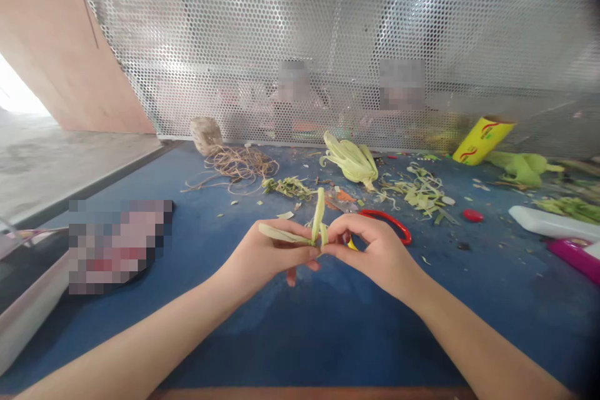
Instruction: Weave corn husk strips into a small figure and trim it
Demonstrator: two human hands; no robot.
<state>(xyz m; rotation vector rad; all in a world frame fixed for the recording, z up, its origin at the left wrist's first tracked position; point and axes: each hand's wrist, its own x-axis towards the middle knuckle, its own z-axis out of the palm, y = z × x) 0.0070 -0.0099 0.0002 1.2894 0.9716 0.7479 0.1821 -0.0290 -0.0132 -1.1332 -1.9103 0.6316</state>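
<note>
Left hand holds pale green husk strips pinched between thumb and fingers; right hand pinches their short folded end; the strips are nearer the wearer than the corn-husk bundle; tangled brown twine lies left of that bundle; a tilted yellow cylinder stands to its right.

Stretching both bare forearms forward, slanting them inward; holding left hand and right hand close together, pinching between thumb and fingers on each, curling lower left fingers below the thumb, arching right index finger.
</note>
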